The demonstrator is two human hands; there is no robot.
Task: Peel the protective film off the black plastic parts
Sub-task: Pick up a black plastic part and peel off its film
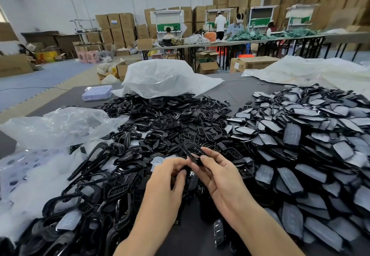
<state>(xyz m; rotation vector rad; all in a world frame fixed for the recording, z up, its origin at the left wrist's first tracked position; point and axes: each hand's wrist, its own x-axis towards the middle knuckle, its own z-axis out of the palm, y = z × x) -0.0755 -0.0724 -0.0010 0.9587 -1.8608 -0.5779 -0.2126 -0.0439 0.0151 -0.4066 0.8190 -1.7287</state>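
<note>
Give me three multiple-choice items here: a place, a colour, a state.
1. On the table, the pile of film-covered parts lies: A at the left; B at the right; C inside a bag.
2. The perforated tray at its far left is: A lavender; B red; C green.
3. The black frame at centre is: A lying loose; B bagged; C pinched by left hand and right hand.
B: the grey-filmed heap fills the right side. A: pale purple plastic. C: fingers of both close on it.

Left hand (170,175) and right hand (220,177) close together — fingertips (204,158) curled inward, each in a pinch.
</note>
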